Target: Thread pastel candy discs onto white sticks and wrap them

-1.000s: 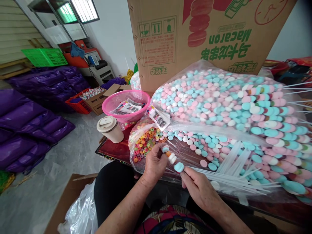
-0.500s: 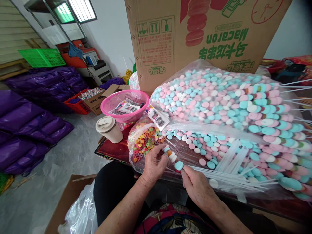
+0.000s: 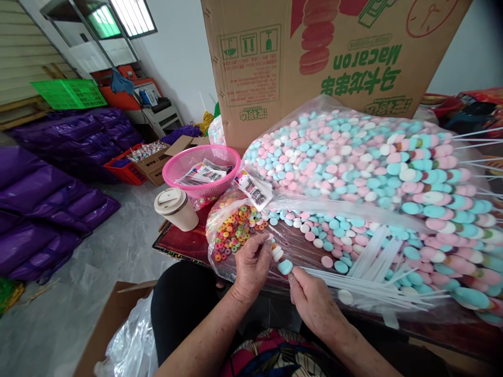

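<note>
Where the person sits at the near edge, I record a dark-clothed knee (image 3: pixel 176 309) beside a cardboard box (image 3: pixel 98 319) with crumpled clear plastic (image 3: pixel 131 340) in it. Just ahead, I find the candy skewer (image 3: pixel 277 255) between the two hands, over the near edge of the tabletop (image 3: pixel 188 243); it shows orange, white and blue pieces and slopes down toward the right. The left hand (image 3: pixel 253 262) pinches its upper end, thumb against fingers, and hides part of it. The right hand (image 3: pixel 316 301) grips its lower end, next to the blue piece. Right of that hand I note loose white sticks (image 3: pixel 373 285). Beyond the left hand lie ring-shaped candies (image 3: pixel 231 235) in clear film, and to their right, loose pink, white and blue discs (image 3: pixel 330 243). Assembled skewers (image 3: pixel 444 199) are stacked at far right, sticks pointing outward. A lidded cup (image 3: pixel 181 220) stands at the left, with a pink basket (image 3: pixel 231 175) just behind it and printed packets (image 3: pixel 253 191) near the basket. A large carton (image 3: pixel 251 68), its lettering inverted, stands behind the candies. Farther off, I observe purple bundles (image 3: pixel 39 209), a red crate (image 3: pixel 131 174) and a green crate (image 3: pixel 70 94).
</note>
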`<action>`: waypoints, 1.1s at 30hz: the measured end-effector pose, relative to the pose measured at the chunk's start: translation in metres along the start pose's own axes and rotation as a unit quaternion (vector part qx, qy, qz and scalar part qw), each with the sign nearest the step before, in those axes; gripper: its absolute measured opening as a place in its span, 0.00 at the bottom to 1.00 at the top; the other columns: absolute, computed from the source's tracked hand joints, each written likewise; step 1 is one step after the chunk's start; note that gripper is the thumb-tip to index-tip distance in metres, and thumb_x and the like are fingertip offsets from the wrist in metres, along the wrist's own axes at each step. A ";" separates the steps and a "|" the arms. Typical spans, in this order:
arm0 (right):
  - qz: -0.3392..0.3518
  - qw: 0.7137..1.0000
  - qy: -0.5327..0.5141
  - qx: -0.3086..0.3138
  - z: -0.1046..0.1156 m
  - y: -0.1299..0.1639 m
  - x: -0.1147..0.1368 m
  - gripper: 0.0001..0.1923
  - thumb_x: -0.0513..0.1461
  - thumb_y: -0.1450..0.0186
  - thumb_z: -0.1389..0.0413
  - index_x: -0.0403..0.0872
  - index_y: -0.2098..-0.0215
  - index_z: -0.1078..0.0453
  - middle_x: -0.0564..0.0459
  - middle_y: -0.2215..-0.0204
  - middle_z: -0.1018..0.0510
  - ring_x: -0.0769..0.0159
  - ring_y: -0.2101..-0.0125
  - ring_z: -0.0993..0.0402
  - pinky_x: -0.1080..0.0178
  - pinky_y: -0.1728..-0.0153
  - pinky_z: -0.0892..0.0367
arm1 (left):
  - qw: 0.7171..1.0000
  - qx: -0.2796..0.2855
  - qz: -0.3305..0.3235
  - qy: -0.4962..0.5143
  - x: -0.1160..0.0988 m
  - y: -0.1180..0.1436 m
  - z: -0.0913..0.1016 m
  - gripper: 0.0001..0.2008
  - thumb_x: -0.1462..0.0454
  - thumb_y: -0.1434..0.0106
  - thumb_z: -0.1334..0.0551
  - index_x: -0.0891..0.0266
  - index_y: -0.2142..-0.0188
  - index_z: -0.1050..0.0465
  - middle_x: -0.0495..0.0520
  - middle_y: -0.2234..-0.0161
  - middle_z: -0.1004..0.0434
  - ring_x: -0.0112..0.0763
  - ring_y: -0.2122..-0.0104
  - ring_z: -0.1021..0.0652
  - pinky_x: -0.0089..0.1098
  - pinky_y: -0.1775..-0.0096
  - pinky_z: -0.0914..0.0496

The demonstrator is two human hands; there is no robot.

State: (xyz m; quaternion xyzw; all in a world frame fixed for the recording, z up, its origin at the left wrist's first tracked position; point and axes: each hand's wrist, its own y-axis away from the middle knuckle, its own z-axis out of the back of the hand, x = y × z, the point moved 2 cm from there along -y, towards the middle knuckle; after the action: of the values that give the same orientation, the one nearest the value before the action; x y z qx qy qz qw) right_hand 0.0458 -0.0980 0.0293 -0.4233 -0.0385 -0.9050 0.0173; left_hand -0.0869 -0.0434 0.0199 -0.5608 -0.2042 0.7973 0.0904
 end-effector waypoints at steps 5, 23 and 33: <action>-0.002 1.000 -0.009 0.001 -0.004 -0.004 -0.003 0.14 0.41 0.36 0.62 0.51 0.79 0.45 0.55 0.87 0.34 0.67 0.83 0.37 0.65 0.78 0.43 | 0.999 0.030 -0.020 -0.014 -0.003 0.001 0.003 0.09 0.63 0.39 0.42 0.62 0.61 0.25 0.56 0.63 0.21 0.32 0.63 0.22 0.33 0.58 0.28; 0.014 0.999 -0.044 0.014 -0.008 -0.003 0.000 0.16 0.40 0.35 0.60 0.49 0.80 0.44 0.54 0.84 0.31 0.67 0.80 0.36 0.65 0.75 0.42 | 0.869 0.070 0.322 0.368 -0.018 -0.015 -0.021 0.15 0.51 0.41 0.45 0.62 0.70 0.36 0.48 0.77 0.32 0.28 0.77 0.27 0.30 0.72 0.31; 0.000 1.000 -0.004 -0.009 -0.016 -0.012 -0.003 0.10 0.32 0.39 0.53 0.46 0.66 0.31 0.48 0.70 0.23 0.64 0.67 0.28 0.66 0.67 0.39 | 0.860 0.016 0.347 0.375 -0.020 -0.008 -0.039 0.14 0.55 0.47 0.37 0.60 0.75 0.39 0.43 0.81 0.35 0.23 0.80 0.30 0.25 0.75 0.31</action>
State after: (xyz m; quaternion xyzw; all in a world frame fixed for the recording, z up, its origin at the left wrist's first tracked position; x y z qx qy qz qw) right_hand 0.0346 -0.0878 0.0162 -0.4272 -0.0302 -0.9036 0.0131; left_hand -0.0443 -0.0353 0.0291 -0.8502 0.0658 0.5099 -0.1134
